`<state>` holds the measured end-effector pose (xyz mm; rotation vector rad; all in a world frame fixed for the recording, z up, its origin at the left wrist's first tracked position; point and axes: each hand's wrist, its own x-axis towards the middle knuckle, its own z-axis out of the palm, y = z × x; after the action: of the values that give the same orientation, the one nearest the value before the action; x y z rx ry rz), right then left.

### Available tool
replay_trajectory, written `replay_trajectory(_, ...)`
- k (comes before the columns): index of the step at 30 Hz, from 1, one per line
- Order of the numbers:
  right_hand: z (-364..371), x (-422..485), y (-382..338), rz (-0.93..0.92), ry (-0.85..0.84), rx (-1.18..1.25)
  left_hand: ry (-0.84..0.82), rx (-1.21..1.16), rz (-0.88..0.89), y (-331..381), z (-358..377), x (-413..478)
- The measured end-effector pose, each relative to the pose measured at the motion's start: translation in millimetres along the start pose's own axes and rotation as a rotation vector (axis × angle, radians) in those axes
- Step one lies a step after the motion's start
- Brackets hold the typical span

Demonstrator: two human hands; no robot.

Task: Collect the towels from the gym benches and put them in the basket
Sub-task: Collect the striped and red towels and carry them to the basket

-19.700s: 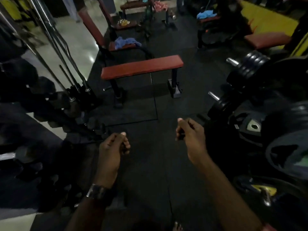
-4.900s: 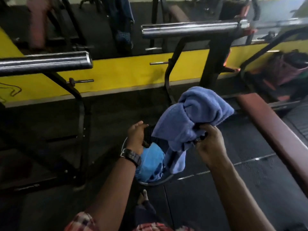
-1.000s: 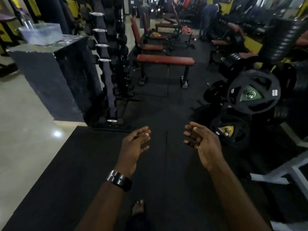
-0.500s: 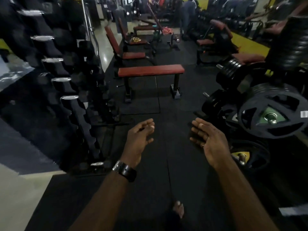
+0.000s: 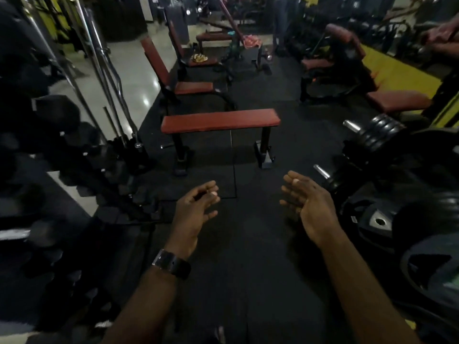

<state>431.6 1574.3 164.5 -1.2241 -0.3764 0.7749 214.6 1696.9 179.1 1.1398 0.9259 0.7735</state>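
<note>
Left hand (image 5: 196, 209), watch (image 5: 171, 263) at wrist: fingers loose, spread, holding nothing; short of flat bench (image 5: 219, 120).
Right hand (image 5: 308, 204): likewise slack, empty.
Weight plates (image 5: 380, 135): right of flat bench.
Yellowish bundle (image 5: 198, 57), kind unclear: on seat behind flat bench.
Pinkish towel (image 5: 250, 40): draped on frame well behind flat bench.

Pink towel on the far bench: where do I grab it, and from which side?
Pinch the pink towel at its crumpled middle, coming down from the near, aisle side; it lies heaped at the far bench end, a slanted bar close on its left. Left hand and right hand are both empty. Its folds are too distant to read.
</note>
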Motion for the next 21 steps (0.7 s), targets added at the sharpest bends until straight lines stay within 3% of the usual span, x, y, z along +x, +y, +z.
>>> replay_trajectory(7,12.7,202.2,-15.0,-0.048,0.095,-0.016,-0.084,-0.055,-0.006,14.8,74.1,216.3)
replay_trajectory(12,25.5,342.2,-58.5,-0.100,0.177,-0.022,-0.171,-0.078,-0.002,62.2,138.3,376.2)
replay_trajectory(21,4.0,551.4,-108.9,-0.117,0.298,0.025,-0.267,-0.069,0.009,109.1,257.2,585.9)
